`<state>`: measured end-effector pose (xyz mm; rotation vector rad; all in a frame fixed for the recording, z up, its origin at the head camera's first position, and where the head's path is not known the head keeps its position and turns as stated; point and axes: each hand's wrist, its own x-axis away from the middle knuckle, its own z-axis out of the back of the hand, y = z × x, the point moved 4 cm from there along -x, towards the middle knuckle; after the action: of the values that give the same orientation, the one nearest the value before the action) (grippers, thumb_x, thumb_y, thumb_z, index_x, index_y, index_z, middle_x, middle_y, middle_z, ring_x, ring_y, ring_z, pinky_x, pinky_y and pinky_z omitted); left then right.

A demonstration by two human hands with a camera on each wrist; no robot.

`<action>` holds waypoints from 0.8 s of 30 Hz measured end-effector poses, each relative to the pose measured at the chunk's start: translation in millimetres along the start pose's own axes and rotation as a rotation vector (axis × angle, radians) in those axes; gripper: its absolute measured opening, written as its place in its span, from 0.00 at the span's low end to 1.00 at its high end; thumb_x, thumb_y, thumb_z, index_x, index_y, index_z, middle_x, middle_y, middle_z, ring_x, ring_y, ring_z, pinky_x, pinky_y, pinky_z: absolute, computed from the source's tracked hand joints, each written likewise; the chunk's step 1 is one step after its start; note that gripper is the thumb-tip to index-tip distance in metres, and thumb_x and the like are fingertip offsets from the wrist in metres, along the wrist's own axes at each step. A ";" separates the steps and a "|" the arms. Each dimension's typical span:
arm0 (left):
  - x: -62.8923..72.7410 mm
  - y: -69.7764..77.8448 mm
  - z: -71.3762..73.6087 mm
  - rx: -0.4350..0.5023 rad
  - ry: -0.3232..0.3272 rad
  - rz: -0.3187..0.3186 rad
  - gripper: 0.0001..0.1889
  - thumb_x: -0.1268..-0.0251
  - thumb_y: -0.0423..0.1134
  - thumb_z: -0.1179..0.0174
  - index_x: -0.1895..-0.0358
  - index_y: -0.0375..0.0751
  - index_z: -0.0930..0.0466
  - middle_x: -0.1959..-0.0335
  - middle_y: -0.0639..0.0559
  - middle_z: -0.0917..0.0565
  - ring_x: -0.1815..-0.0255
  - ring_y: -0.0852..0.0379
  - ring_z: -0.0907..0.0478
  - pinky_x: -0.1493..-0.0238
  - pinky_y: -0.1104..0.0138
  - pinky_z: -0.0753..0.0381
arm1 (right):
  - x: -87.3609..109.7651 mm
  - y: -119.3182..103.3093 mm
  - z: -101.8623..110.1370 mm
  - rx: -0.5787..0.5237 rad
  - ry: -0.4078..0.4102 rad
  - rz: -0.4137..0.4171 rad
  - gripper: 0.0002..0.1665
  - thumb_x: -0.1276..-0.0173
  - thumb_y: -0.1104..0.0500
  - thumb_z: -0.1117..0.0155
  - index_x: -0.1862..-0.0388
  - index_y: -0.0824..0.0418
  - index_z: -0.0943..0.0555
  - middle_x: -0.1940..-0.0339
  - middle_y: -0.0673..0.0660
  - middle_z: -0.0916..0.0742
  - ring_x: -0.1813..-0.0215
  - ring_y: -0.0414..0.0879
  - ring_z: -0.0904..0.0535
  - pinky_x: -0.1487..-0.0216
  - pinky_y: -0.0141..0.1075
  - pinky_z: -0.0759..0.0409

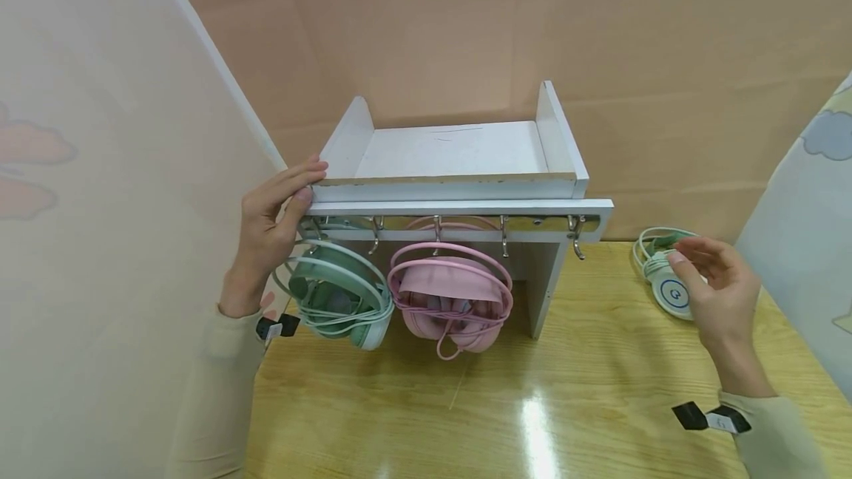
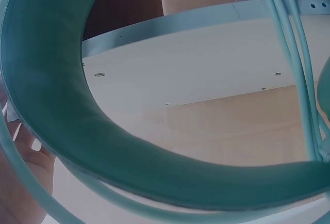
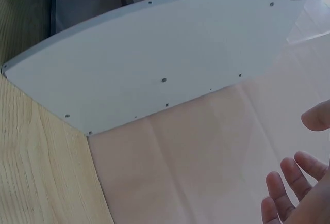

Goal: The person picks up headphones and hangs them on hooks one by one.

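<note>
A white shelf unit [image 1: 439, 191] stands against the back, with a row of metal hooks along its front rail. My left hand [image 1: 269, 224] rests on its upper left corner, fingers lying straight over the edge. Green headphones [image 1: 342, 261] hang at the left end of the rail, their band filling much of the left wrist view. Pink headphones [image 1: 452, 272] hang beside them near the middle. On the right, my right hand [image 1: 725, 290] is beside another pair of headphones [image 1: 671, 293], pale green and white, lying on the table. Its fingers are apart and empty in the right wrist view.
The wood-grain table [image 1: 572, 405] spreads under the shelf. A brown paper-like wall covering [image 1: 665, 94] is behind it. Pale walls stand on the left [image 1: 100, 279] and right [image 1: 812, 242]. Several hooks [image 1: 504, 236] on the right part of the rail carry nothing.
</note>
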<state>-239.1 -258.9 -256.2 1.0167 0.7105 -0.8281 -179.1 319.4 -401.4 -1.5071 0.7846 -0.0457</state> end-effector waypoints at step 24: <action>-0.6 -0.8 -0.6 -0.003 -0.006 0.011 0.18 0.26 0.18 0.46 0.41 0.27 0.13 0.37 0.35 0.13 0.25 0.43 0.22 0.21 0.58 0.25 | -48.5 36.8 29.4 0.322 0.017 -0.210 0.14 0.30 0.64 0.27 0.49 0.50 0.13 0.58 0.33 0.13 0.56 0.27 0.18 0.56 0.13 0.24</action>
<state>-240.1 -258.4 -256.3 1.0142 0.7002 -0.8205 -217.6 372.6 -417.1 -1.2766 0.5971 -0.3268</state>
